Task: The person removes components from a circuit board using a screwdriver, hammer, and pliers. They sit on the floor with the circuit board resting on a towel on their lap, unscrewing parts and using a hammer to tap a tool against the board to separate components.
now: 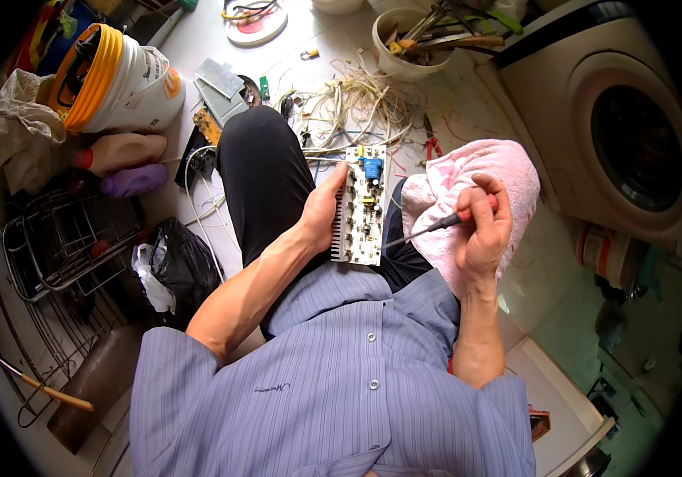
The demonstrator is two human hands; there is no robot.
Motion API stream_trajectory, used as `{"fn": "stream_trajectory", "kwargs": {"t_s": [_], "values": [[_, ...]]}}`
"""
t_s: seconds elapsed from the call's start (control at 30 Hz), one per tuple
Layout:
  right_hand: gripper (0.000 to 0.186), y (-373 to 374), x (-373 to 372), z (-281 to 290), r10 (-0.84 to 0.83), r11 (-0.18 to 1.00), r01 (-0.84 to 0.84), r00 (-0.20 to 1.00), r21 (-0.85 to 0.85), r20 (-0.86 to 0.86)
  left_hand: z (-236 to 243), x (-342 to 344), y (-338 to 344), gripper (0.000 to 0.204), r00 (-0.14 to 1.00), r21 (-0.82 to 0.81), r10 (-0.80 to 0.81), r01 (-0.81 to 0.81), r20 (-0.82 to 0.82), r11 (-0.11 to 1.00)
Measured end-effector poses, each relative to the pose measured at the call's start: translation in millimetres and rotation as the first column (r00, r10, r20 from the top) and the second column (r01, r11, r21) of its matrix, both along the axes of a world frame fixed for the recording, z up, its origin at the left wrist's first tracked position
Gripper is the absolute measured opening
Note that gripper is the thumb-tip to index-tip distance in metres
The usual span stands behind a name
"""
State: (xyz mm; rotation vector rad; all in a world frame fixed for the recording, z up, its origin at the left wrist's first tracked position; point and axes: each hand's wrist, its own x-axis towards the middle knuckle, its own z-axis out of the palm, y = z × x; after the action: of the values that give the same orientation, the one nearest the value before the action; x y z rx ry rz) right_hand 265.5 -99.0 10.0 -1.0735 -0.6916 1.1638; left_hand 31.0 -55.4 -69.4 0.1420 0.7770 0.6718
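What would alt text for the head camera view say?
A seated person's left hand holds a circuit board upright on their lap while the right hand points a red-handled screwdriver at it. A pink towel, tangled wires and a washing machine surround them.

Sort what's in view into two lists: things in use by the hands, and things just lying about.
In use:
left hand holding the circuit board
right hand gripping the screwdriver
pink towel under the right hand

Lying about:
tangle of wires
bowl of tools
white bucket
wire rack
black bag
washing machine
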Motion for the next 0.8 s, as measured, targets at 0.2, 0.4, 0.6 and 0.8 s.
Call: {"fn": "stream_trajectory", "kwargs": {"t_s": [0.2,0.4,0.6,0.8], "values": [[0.019,15.7,-6.0,28.8,-0.160,0.987,0.160,0.911,0.032,0.381,3.5,-1.7,0.4,0.055,0.996,-0.033,0.046,-0.044,0.071,0.998],[0.020,21.1,-23.2,20.7,0.006,0.969,-0.215,0.501,0.118,0.865,6.8,-3.3,-2.4,0.051,0.990,-0.062,0.053,-0.045,0.132,0.997],[0.026,16.8,-28.0,27.0,-0.097,0.983,0.023,0.905,0.180,0.414,2.7,-5.0,-2.2,0.045,0.996,-0.075,0.018,-0.011,0.086,0.997],[0.026,-0.5,-16.1,18.1,-0.074,0.997,0.064,0.971,0.051,0.228,8.1,-3.6,-2.3,0.048,0.994,-0.058,0.016,-0.009,0.111,0.998]]}}
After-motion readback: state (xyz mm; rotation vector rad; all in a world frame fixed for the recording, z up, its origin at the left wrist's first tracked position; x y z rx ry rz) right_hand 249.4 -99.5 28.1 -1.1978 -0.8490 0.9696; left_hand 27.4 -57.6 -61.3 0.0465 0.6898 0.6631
